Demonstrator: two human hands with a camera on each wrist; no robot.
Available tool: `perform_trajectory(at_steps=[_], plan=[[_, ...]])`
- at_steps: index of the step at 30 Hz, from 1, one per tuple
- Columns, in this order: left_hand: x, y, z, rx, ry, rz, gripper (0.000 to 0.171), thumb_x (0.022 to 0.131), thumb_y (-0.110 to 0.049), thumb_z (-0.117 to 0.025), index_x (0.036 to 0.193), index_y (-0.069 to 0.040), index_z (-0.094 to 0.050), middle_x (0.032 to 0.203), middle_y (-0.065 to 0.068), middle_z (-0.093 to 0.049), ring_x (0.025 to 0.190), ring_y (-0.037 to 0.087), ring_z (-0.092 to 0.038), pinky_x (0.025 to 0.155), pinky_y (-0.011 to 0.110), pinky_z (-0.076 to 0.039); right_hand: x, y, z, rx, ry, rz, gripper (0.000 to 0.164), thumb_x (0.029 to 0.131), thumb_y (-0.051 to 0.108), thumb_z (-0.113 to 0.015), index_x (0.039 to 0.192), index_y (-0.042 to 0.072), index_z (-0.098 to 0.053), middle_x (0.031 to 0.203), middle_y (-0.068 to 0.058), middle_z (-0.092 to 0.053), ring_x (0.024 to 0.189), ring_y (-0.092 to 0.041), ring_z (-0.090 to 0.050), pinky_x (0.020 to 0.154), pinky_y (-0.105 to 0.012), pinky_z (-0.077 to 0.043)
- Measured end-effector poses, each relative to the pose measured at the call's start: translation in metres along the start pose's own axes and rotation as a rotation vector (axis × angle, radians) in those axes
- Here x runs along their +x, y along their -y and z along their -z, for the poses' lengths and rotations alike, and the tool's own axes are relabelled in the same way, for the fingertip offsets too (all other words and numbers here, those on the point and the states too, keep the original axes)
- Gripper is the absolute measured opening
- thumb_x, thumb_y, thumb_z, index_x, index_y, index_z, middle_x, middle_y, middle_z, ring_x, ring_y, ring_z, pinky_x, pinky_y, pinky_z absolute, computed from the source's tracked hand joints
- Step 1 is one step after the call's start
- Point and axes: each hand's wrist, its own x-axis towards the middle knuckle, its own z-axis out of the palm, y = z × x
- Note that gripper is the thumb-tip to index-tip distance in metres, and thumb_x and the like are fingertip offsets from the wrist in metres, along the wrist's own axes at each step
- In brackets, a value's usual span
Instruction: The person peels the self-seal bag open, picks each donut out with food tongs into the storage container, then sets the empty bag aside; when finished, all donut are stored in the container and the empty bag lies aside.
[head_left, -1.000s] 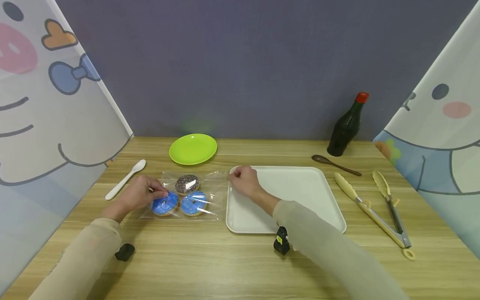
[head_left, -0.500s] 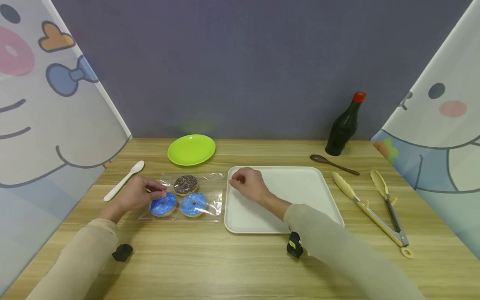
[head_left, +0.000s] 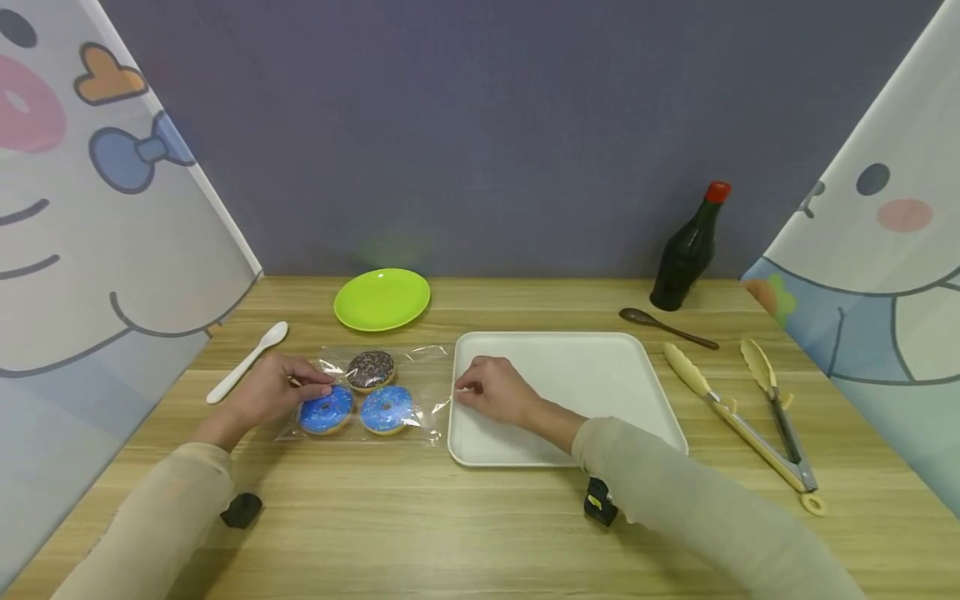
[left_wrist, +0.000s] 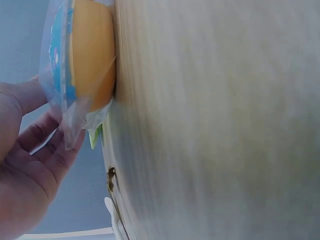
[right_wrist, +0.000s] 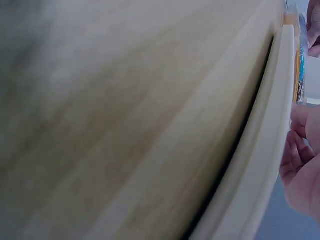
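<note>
A clear plastic bag lies flat on the table with three toy donuts inside: a dark sprinkled donut, a blue donut at left and another blue donut at right. My left hand pinches the bag's left side beside a blue donut; the left wrist view shows the film between thumb and fingers. Over the left rim of the white tray, my right hand has its thumb and forefinger together at the bag's right edge. The exact grip there is small in the right wrist view.
Behind the bag is a green plate; a white spoon lies left of my left hand. To the right are a wooden spoon, tongs with spread arms, and a dark red-capped bottle. A wall stands behind.
My right hand has come off the bag's upper right corner, parted its fingers, and moved nearer along the right edge, where finger and thumb meet again. The left hand keeps its hold.
</note>
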Motion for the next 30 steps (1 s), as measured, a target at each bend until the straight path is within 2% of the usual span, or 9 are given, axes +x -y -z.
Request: perform_trajectory(at_steps=[9, 15, 22, 30], plan=[[0.001, 0.0009, 0.001, 0.124, 0.032, -0.089, 0.011, 0.077, -0.001, -0.077, 0.077, -0.012, -0.076, 0.078, -0.009, -0.063, 0.069, 0.004, -0.057, 0.058, 0.026, -0.05, -0.0002, 0.0027, -0.0013, -0.003, 0.032, 0.057, 0.004, 0.08, 0.003, -0.073, 0.084, 0.003, -0.076, 0.078, -0.002, -0.067, 0.069, -0.008, -0.056, 0.063, -0.017, -0.045], [0.0042, 0.0002, -0.0016, 0.155, 0.022, -0.143, 0.016, 0.076, 0.001, -0.077, 0.073, -0.015, -0.074, 0.076, -0.011, -0.061, 0.065, 0.002, -0.055, 0.054, 0.027, -0.049, -0.0003, 0.0037, -0.0024, 0.009, 0.039, 0.055, 0.004, 0.081, 0.002, -0.073, 0.084, 0.001, -0.075, 0.078, -0.003, -0.068, 0.07, -0.01, -0.059, 0.064, -0.017, -0.046], [0.0048, -0.0024, -0.0027, 0.217, 0.047, -0.142, 0.015, 0.077, 0.001, -0.076, 0.074, -0.013, -0.072, 0.075, -0.011, -0.061, 0.064, 0.002, -0.052, 0.054, 0.026, -0.046, -0.0011, 0.0052, -0.0026, 0.026, 0.045, 0.054, 0.004, 0.082, 0.0, -0.072, 0.085, 0.0, -0.075, 0.079, -0.005, -0.069, 0.07, -0.01, -0.06, 0.063, -0.017, -0.046], [0.0042, -0.0053, -0.0029, 0.218, 0.075, -0.126, 0.014, 0.08, 0.005, -0.071, 0.078, -0.008, -0.068, 0.077, -0.005, -0.061, 0.068, 0.009, -0.058, 0.059, 0.031, -0.05, -0.0013, 0.0059, -0.0038, 0.031, 0.049, 0.058, 0.004, 0.082, 0.0, -0.071, 0.084, 0.0, -0.075, 0.078, -0.005, -0.068, 0.068, -0.009, -0.058, 0.061, -0.017, -0.046]])
